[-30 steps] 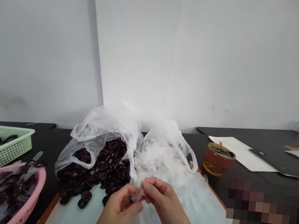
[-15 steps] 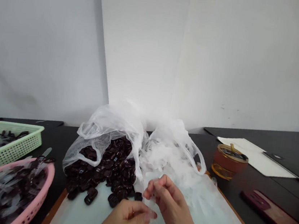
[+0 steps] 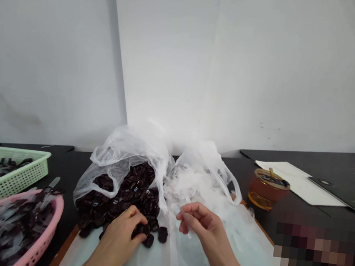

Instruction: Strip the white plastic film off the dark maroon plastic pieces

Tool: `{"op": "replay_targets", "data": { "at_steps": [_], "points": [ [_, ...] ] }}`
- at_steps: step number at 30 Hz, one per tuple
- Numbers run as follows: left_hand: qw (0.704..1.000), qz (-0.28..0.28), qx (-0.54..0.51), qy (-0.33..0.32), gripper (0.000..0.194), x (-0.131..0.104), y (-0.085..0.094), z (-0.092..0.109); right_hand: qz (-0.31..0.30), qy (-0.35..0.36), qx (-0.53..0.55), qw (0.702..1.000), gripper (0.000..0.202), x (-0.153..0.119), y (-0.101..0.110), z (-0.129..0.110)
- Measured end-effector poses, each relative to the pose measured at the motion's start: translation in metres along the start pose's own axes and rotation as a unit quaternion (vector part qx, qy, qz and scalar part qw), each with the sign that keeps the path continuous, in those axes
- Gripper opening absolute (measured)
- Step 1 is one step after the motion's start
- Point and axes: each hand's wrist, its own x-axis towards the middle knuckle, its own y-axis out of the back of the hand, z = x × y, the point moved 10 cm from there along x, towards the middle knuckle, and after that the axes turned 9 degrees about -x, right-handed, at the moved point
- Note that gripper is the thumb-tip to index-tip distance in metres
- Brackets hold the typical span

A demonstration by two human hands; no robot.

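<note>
My left hand [image 3: 121,232] is at the front of a heap of glossy dark brown plastic pieces [image 3: 136,188], which spills from a white plastic bag [image 3: 116,140]. Its thumb and fingers curl around one dark brown piece [image 3: 143,230]. To the right, my right hand [image 3: 200,222] pinches a small clear plastic strip [image 3: 178,211] between thumb and fingertips, above the pale sheet. Just beyond it, a second white bag [image 3: 202,153] lies open with many translucent strips [image 3: 191,182] spilling out.
At left stand a pink basket [image 3: 52,230] and a green basket [image 3: 35,171], both holding dark pieces with clear strips. To the right are an amber glass container [image 3: 267,196], white paper [image 3: 321,197] and a black tablet-like device [image 3: 347,195]. A pixelated patch covers the lower right.
My left hand has moved left, away from my right hand, onto the dark pieces. My right hand has shifted slightly right and still pinches a clear strip.
</note>
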Motion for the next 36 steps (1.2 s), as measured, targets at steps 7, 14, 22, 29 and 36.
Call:
{"op": "replay_targets", "data": {
  "at_steps": [7, 14, 22, 29, 36],
  "points": [
    [0.981, 0.006, -0.180, 0.078, 0.010, 0.002, -0.008, -0.014, -0.066, -0.009, -0.103, 0.992, 0.007, -0.006, -0.025, 0.019],
    [0.838, -0.094, -0.511, 0.164, 0.035, -0.005, -0.046, -0.006, -0.095, 0.021, -0.181, 0.979, 0.017, -0.014, -0.033, 0.014],
    [0.837, -0.097, -0.515, 0.156, 0.032, -0.011, -0.043, 0.006, -0.090, 0.046, -0.216, 0.971, 0.014, -0.018, -0.032, 0.000],
    [0.850, -0.096, -0.499, 0.139, 0.030, -0.010, -0.043, 0.008, -0.091, 0.064, -0.250, 0.962, 0.015, -0.019, -0.035, -0.006],
    [0.856, -0.094, -0.491, 0.132, 0.024, -0.008, -0.043, 0.006, -0.088, 0.066, -0.262, 0.959, 0.016, -0.018, -0.032, -0.003]
  ]
}}
